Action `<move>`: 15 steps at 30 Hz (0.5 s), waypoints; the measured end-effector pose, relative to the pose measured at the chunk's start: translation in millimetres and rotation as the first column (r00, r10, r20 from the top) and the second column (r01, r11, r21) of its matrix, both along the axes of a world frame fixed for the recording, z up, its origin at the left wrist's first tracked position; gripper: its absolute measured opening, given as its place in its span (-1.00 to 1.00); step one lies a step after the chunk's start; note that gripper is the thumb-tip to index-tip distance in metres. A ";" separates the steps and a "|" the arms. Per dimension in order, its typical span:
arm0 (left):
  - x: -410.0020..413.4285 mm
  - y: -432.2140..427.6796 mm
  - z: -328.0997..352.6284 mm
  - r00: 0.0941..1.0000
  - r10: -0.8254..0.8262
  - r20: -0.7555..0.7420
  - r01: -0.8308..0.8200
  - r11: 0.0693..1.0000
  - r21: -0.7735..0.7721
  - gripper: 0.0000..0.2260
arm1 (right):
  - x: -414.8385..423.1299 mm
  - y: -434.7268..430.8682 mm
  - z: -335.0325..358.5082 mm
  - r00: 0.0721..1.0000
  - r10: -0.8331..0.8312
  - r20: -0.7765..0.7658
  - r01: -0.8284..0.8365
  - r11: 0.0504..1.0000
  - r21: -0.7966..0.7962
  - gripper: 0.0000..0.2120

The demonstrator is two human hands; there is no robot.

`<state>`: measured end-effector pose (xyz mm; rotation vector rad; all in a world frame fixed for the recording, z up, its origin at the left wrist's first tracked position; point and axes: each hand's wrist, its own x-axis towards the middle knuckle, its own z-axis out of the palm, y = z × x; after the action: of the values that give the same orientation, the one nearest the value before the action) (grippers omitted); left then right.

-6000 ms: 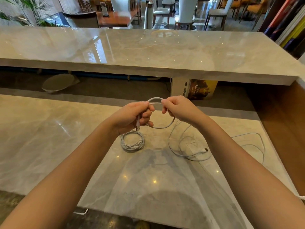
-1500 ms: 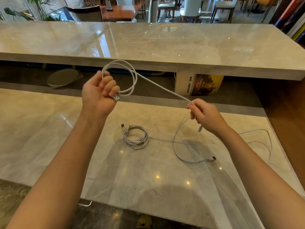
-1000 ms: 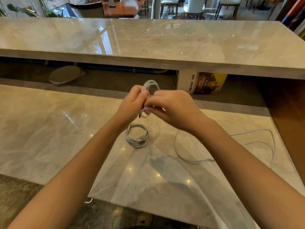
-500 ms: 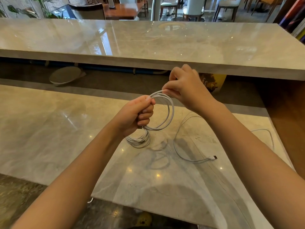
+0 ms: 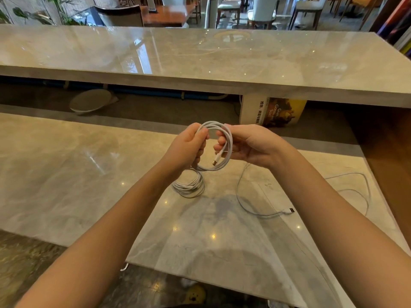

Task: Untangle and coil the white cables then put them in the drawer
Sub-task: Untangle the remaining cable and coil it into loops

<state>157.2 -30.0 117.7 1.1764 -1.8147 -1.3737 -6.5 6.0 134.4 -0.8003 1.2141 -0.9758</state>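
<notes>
The left hand (image 5: 189, 147) has its fingers curled tight around the left side of a coil of white cable (image 5: 212, 124), held up over the counter (image 5: 89, 174). The right hand (image 5: 251, 145) grips the coil's right side, thumb and fingers closed on the strands. A plug (image 5: 216, 157) on the cable's end hangs inside the loop. Just below the left wrist a second coiled cable (image 5: 189, 185) lies on the counter. To its right a loose cable (image 5: 289, 211) trails across the marble, uncoiled. Beyond, a book (image 5: 282, 112) stands under the upper counter (image 5: 200, 58).
</notes>
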 end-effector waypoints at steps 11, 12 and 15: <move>-14.8 2.7 -12.1 0.993 0.116 0.020 -0.111 0.980 -0.168 -0.81 | 29.4 -1.4 -30.7 0.681 -0.285 -0.674 0.015 0.926 -0.377 -0.87; -15.6 3.1 -11.2 0.993 0.121 -0.002 -0.120 0.981 -0.151 -0.81 | 32.0 -2.8 -35.0 0.627 -0.340 -0.701 0.025 0.908 -0.419 -0.81; -17.1 4.0 -7.9 0.990 0.130 -0.052 -0.134 0.988 -0.083 -0.81 | 35.1 -6.1 -43.0 0.500 -0.393 -0.771 0.011 0.894 -0.449 -0.59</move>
<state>140.0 -26.0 109.8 1.1874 -1.7149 -1.2256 28.7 -0.1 91.3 -1.6161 2.0486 -1.0626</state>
